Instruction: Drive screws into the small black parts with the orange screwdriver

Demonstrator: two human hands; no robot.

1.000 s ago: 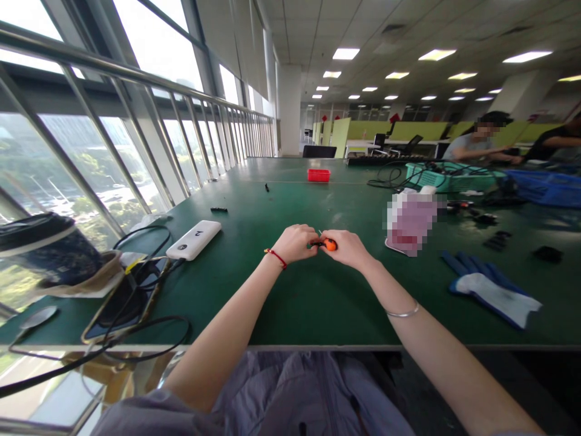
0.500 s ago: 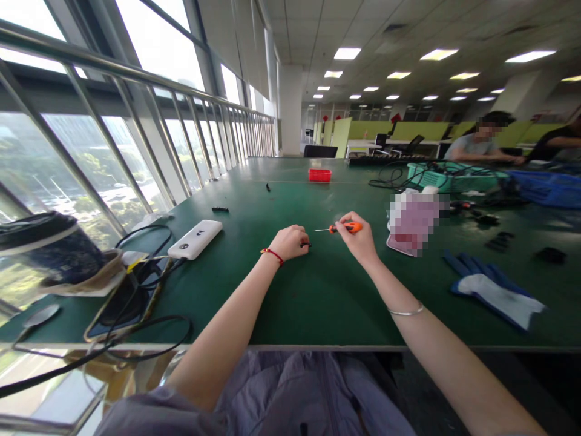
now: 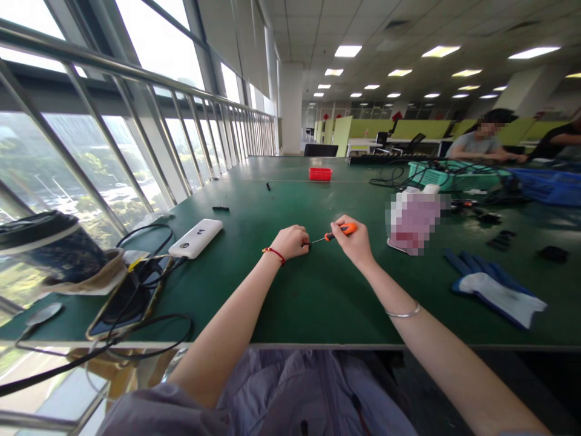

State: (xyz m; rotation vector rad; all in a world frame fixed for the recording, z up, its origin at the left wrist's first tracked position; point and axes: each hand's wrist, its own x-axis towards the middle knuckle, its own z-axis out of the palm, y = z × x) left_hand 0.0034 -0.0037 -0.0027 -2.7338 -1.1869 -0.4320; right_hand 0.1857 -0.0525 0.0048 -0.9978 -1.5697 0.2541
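My left hand rests on the green table, its fingers pinched on a small black part. My right hand grips a small screwdriver with an orange handle. Its thin shaft slants down to the left and its tip meets the black part. A red cord circles my left wrist and a thin silver bangle my right forearm.
A white power bank, a phone with black cables and a cap lie at the left. Blue and white gloves lie at the right. A red tray, a teal basket and two seated people sit farther back.
The hands were joined a second ago. The right hand then drew the screwdriver up and right, away from the left hand, and has now brought its tip back down to the black part.
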